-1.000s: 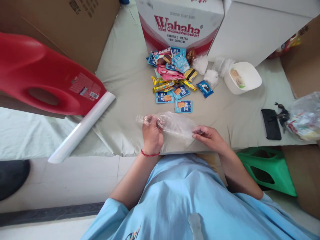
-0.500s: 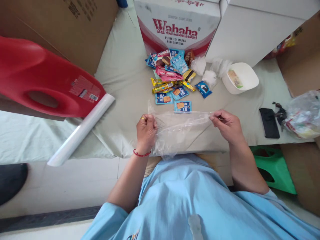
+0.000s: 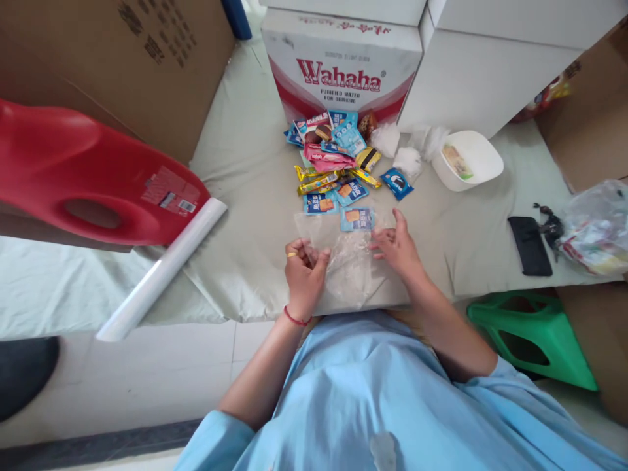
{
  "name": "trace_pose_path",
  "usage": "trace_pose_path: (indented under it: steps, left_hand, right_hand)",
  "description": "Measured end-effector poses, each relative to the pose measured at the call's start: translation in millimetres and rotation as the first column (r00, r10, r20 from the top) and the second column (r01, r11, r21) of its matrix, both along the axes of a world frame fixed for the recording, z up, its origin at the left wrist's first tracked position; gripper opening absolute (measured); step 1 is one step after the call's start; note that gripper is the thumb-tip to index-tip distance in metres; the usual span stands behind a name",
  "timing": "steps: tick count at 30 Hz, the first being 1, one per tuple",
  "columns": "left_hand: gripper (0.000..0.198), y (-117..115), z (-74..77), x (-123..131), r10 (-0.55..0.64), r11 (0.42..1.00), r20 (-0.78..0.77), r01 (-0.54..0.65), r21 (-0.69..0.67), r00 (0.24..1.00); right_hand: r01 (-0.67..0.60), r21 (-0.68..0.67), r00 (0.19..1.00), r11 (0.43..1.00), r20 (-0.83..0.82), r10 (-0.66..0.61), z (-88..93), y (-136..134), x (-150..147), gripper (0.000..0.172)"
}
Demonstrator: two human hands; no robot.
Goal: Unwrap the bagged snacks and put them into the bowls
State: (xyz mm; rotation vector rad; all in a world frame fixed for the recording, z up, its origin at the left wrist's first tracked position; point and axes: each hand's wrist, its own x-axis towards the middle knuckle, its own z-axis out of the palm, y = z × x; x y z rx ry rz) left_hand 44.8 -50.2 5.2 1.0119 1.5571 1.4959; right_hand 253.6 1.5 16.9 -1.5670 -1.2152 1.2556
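Observation:
My left hand (image 3: 307,275) pinches a thin piece of clear plastic film (image 3: 350,268), which hangs crumpled near the table's front edge. Against the film's right side is my right hand (image 3: 396,247), its fingers apart and the thumb raised; whether its fingertips touch the film I cannot tell. Just beyond the film lies a blue snack packet (image 3: 357,219). Behind that is a loose pile of wrapped snacks, with a pink packet (image 3: 328,157), yellow-wrapped bars (image 3: 318,182) and a dark blue packet (image 3: 396,184).
Behind the snacks stands a Wahaha carton (image 3: 343,72). A white bowl (image 3: 483,163) with a packet inside sits right of crumpled plastic (image 3: 407,160). Farther right are a black phone (image 3: 530,245) and a filled bag (image 3: 598,229). At left, a white roll (image 3: 161,271) lies against a red stool (image 3: 108,176).
The film was stretched between both hands and is now bunched together. My right hand has moved left and opened its pinch; my left hand has shifted slightly right and nearer me.

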Motion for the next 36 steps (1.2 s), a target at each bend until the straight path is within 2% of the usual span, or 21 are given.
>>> trace_pose_path:
  steps: [2,4,6,8,10,11,15,17,19,21,23,24,25,26,27,28,30,32,34,36]
  left_hand:
    - [0.025,-4,-1.1,2,-0.037,0.999,-0.121,0.034,-0.025,0.992]
    - [0.02,-7,-2.3,1,-0.013,0.999,-0.165,0.007,-0.035,0.986]
    - [0.021,-9,-3.2,-4,0.098,0.994,-0.081,-0.101,-0.038,0.992]
    - [0.027,-14,-3.6,-16,0.252,0.967,0.068,-0.248,-0.065,0.965]
    - [0.035,-25,-3.9,-34,0.374,0.926,0.157,-0.361,-0.106,0.914]
    - [0.039,-33,-3.7,-43,0.394,0.917,0.159,-0.376,-0.135,0.905]
    - [0.047,-70,5.8,-80,0.36,0.903,0.0,-0.349,-0.25,0.933]
    - [0.039,-80,20.8,-91,0.384,0.885,-0.187,-0.418,-0.203,0.904]
    - [0.023,-78,42.5,-95,0.381,0.894,-0.41,-0.443,-0.064,0.829]
    - [0.008,-65,65.4,-88,0.286,0.954,-0.554,-0.289,0.085,0.782]
    - [0.005,-45,81.6,-72,0.099,0.985,-0.609,0.011,0.174,0.787]
    - [0.007,-32,84.8,-63,-0.056,0.969,-0.632,0.196,0.154,0.773]
    - [0.01,-19,84.0,-53,-0.229,0.923,-0.648,0.374,0.094,0.727]
    - [0.013,-5,79.2,-43,-0.367,0.864,-0.648,0.502,0.028,0.668]
    - [0.018,7,70.6,-35,-0.455,0.822,-0.642,0.568,-0.037,0.617]
    - [0.024,18,59.3,-29,-0.498,0.804,-0.645,0.587,-0.094,0.579]
    - [0.037,33,32.3,-22,-0.523,0.809,-0.685,0.549,-0.21,0.507]
    - [0.048,37,7.4,-22,-0.524,0.818,-0.734,0.494,-0.294,0.432]
    - [0.056,34,-9.4,-24,-0.5,0.83,-0.784,0.463,-0.312,0.368]
    - [0.061,28,-17.2,-26,-0.466,0.846,-0.819,0.44,-0.301,0.335]
  right_hand:
    - [-0.025,0.044,0.999,0.999,0.028,0.024,-9.6,7,-14,0.106]
    - [-0.07,0.076,0.998,0.995,0.008,0.07,-14.7,15,-24,0.092]
    - [-0.104,0.116,0.992,0.988,-0.061,0.111,-13.7,21,-28,0.069]
    - [-0.087,0.199,0.983,0.976,-0.14,0.116,-7.8,22,-27,0.053]
    - [-0.066,0.279,0.975,0.958,-0.186,0.121,-1.2,20,-21,0.05]
    - [-0.073,0.295,0.973,0.953,-0.191,0.133,0.9,19,-17,0.05]
    - [-0.135,0.227,0.973,0.965,-0.153,0.172,-3.6,17,0,0.05]
    - [-0.154,0.204,0.977,0.967,-0.112,0.179,-10.3,17,7,0.05]
    - [-0.18,0.206,0.979,0.962,-0.056,0.196,-15.3,18,12,0.05]
    - [-0.201,0.209,0.978,0.957,-0.008,0.207,-16.9,19,16,0.05]
    - [-0.219,0.198,0.975,0.955,0.014,0.22,-15.3,20,19,0.051]
    - [-0.227,0.189,0.973,0.955,0.018,0.228,-14.0,21,21,0.053]
    - [-0.235,0.179,0.972,0.955,0.024,0.234,-12.8,21,23,0.054]
    - [-0.238,0.171,0.971,0.956,0.039,0.234,-12.0,21,26,0.055]
    - [-0.232,0.168,0.972,0.958,0.067,0.224,-12.0,22,30,0.056]
    - [-0.216,0.169,0.974,0.962,0.107,0.2,-12.7,22,35,0.055]
    - [-0.164,0.18,0.971,0.97,0.2,0.127,-16.4,22,51,0.054]
    - [-0.094,0.179,0.961,0.979,0.274,0.042,-21.1,21,71,0.053]
    - [-0.017,0.19,0.933,0.982,0.355,-0.052,-23.1,16,90,0.052]
    - [0.034,0.279,0.865,0.96,0.473,-0.168,-19.5,7,101,0.049]
